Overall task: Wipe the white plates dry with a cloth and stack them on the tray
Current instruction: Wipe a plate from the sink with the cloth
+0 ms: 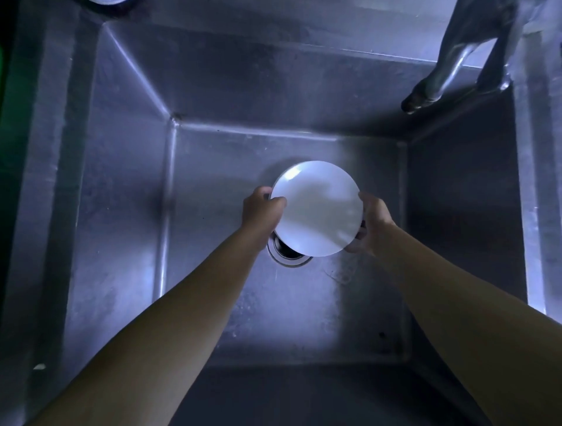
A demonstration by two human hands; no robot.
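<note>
A round white plate is held over the middle of a deep steel sink, above the drain. My left hand grips its left rim, thumb lying on the upper face and fingers curled behind. My right hand grips the right rim, fingers wrapped under the edge. The plate tilts slightly toward me. No cloth and no tray show in the head view.
The drain lies partly hidden under the plate. A metal faucet spout reaches over the sink from the upper right. The sink's walls stand on all sides; a rim of some round object peeks in at the top left.
</note>
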